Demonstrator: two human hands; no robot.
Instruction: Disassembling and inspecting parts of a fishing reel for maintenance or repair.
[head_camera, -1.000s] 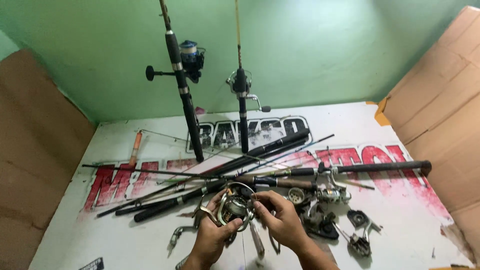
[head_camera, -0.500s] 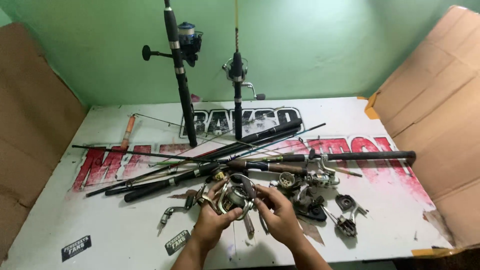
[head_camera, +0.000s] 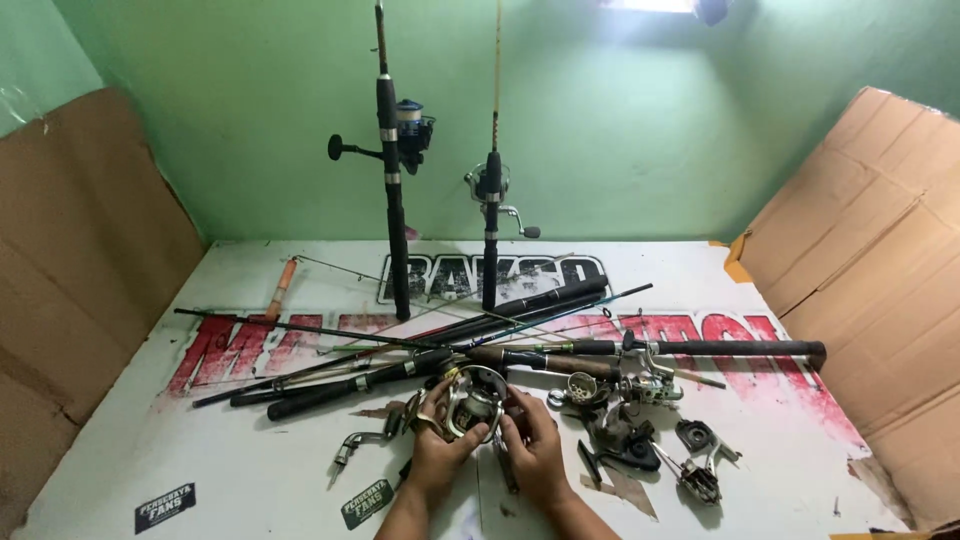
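Left hand (head_camera: 437, 452) gripping a silver fishing reel (head_camera: 472, 402) from its left, fingers curled around it; right hand (head_camera: 533, 450) pinching the same reel from the right, low at centre of the white printed table (head_camera: 200, 440). Leaning at far left, a brown cardboard panel (head_camera: 80, 260). Lying across the table, dark rod sections (head_camera: 420, 355); standing against the green wall (head_camera: 620, 130), two upright rods (head_camera: 392, 180). Resting right of the hands, loose reel parts (head_camera: 650, 430); rising at right, more cardboard (head_camera: 880, 260).

Both hands, left hand (head_camera: 440, 452) & right hand (head_camera: 535, 450), grip silver spinning reel (head_camera: 472, 402). Rods (head_camera: 420, 365) lie just behind on white table (head_camera: 250, 470).
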